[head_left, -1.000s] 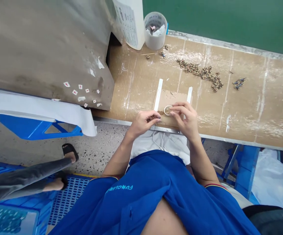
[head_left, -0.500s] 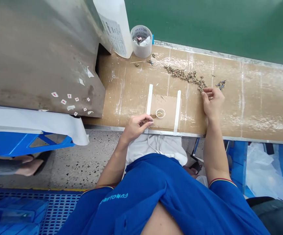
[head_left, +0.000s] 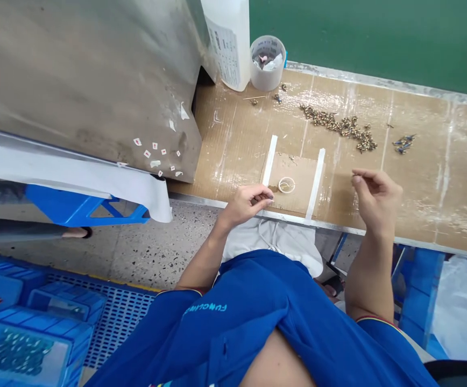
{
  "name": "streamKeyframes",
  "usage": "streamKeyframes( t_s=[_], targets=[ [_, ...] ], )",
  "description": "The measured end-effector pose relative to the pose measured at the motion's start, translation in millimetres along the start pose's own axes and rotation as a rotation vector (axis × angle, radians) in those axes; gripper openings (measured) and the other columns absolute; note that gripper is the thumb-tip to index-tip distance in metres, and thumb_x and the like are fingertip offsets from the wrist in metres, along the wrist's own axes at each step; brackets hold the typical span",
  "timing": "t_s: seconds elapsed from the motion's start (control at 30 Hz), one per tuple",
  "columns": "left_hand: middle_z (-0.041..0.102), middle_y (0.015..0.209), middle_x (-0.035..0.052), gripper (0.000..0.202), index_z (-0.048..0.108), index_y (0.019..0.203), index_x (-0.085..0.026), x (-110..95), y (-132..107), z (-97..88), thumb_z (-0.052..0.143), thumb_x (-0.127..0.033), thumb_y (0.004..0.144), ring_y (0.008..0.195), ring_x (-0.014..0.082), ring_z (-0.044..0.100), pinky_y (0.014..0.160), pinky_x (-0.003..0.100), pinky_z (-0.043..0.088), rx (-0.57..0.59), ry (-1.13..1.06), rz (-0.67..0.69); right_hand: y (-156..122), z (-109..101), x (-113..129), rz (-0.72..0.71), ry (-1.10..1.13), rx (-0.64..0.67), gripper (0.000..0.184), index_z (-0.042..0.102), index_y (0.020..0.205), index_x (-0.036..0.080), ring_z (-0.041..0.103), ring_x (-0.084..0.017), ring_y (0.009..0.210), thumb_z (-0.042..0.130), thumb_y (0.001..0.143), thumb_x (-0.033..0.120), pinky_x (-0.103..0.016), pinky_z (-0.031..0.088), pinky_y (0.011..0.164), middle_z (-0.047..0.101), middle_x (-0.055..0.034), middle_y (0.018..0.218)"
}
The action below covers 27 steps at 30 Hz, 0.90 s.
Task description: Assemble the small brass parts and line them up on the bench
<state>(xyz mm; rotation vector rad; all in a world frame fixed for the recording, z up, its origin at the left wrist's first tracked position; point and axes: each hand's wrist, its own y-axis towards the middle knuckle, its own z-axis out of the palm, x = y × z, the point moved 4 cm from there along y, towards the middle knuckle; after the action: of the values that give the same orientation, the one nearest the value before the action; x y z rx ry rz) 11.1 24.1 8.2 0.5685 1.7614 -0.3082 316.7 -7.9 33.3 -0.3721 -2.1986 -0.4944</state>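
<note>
My left hand (head_left: pixel 247 205) is closed in a pinch at the table's front edge, by the left side of a taped cardboard square (head_left: pixel 302 199). A tiny pale bit shows at its fingertips, too small to name. Just right of those fingertips lies a small round white ring or shallow dish (head_left: pixel 286 185) with thin pale strands in it. My right hand (head_left: pixel 379 201) hangs over the cardboard right of the square, thumb and forefinger pinched on a small dark metal part (head_left: pixel 353 173). Behind it stretches a pile of small brass-coloured metal parts (head_left: pixel 348 129).
A smaller group of blue-tipped parts (head_left: pixel 404 143) lies right of the pile. A tape-roll cup (head_left: pixel 266 75) with scraps and a white bottle (head_left: pixel 233 59) stand at the back. A metal housing (head_left: pixel 156 107) bounds the left. Blue crates (head_left: pixel 32 344) sit on the floor.
My right hand has drawn back from the pile toward me, with a small metal part in its pinch. My left hand stays beside the square. The whole view has shifted.
</note>
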Motion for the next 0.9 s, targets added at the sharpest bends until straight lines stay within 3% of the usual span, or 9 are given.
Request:
streamKeyframes(
  t_s=[0.2,0.33,0.53,0.9],
  targets=[
    [0.070,0.074,0.0053,0.027,0.072,0.085,-0.015,-3,-2,3.2,0.063,-0.037,0.097,0.063,0.0119,0.060,0.058,0.023,0.045,0.023,0.088,0.095,-63,32,29,0.234,0.404,0.186,0.023,0.077,0.083,0.023,0.074,-0.020,0.066,0.085,0.073,0.041,-0.034,0.064,0.061,0.078,-0.0032,0.075],
    [0.067,0.067,0.0041,0.034,0.071,0.079,-0.015,-4,-2,8.9,0.062,-0.043,0.097,0.058,0.0117,0.057,0.058,0.024,0.044,0.034,0.147,0.167,-86,62,45,0.326,0.548,0.277,0.029,0.074,0.076,0.022,0.072,-0.018,0.059,0.088,0.069,0.046,-0.030,0.063,0.055,0.075,-0.0013,0.067],
    [0.068,0.067,0.0038,0.032,0.069,0.078,-0.016,-6,-1,14.5,0.060,-0.039,0.099,0.063,0.0137,0.059,0.063,0.026,0.045,0.070,0.243,0.252,-95,89,51,0.361,0.606,0.334,0.037,0.075,0.084,0.021,0.076,-0.019,0.070,0.084,0.073,0.056,-0.033,0.065,0.066,0.078,-0.0032,0.075],
    [0.069,0.071,0.0038,0.028,0.069,0.081,-0.017,-4,-2,16.2,0.060,-0.035,0.099,0.067,0.0147,0.061,0.067,0.027,0.047,0.083,0.270,0.227,-99,93,47,0.241,0.492,0.393,0.035,0.073,0.088,0.021,0.073,-0.016,0.065,0.075,0.083,0.055,-0.028,0.057,0.059,0.079,-0.0046,0.080]
  ],
)
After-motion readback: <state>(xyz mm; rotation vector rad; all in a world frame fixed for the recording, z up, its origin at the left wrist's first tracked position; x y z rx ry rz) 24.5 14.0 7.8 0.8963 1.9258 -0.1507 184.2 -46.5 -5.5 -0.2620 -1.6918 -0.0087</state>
